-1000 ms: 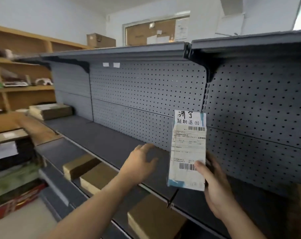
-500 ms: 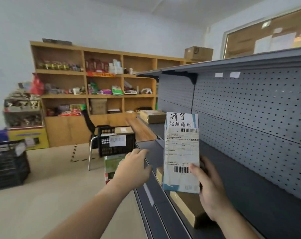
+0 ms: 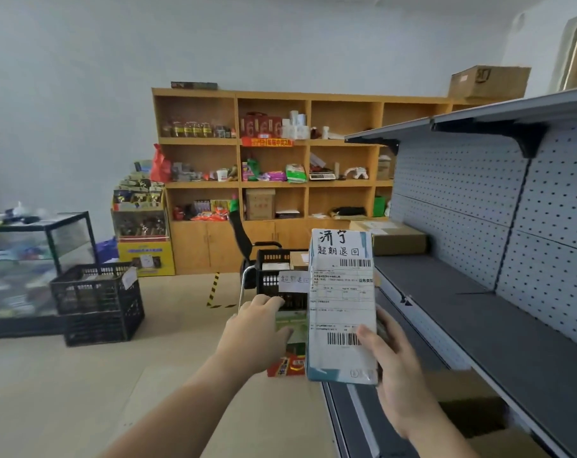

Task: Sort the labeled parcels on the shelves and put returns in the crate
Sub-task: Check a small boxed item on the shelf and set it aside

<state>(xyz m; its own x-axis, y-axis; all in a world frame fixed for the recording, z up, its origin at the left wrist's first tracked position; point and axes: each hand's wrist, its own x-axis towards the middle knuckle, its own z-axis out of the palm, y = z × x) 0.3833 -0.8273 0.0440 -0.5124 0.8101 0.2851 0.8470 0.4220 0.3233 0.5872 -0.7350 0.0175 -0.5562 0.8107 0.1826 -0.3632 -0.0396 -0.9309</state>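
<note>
Right grip (image 3: 392, 365) is closed on the labeled parcel (image 3: 341, 305), thumb pressed over the lower barcode and the fingers wrapped behind its right edge. That parcel is a tall white packet held upright in the air, label facing the camera, with handwritten characters at the top and printed barcodes below. Left grip (image 3: 259, 328) hangs empty just beside the parcel's left edge, fingers loosely spread and curled downward, touching nothing that can be seen.

Directly behind the parcel and the left hand stands a black crate (image 3: 273, 276) on a chair (image 3: 244, 256), a white handwritten tag on its front; the parcel covers the crate's right side. A second black crate (image 3: 97, 302) sits on the floor (image 3: 65, 391) well to the left, beside a glass display case (image 3: 32, 256). Below the left hand a green and red carton (image 3: 292, 355) stands on the floor, partly hidden by the hand and the parcel.

To the right runs the grey metal shelf (image 3: 478, 312) with a pegboard back; a brown cardboard box (image 3: 396, 238) lies at its far end, and more brown boxes (image 3: 462, 388) show on a lower level. Along the far wall a wooden shelving unit (image 3: 273, 180) is crowded with goods, and another cardboard box (image 3: 490, 82) rests on top of the grey shelf.
</note>
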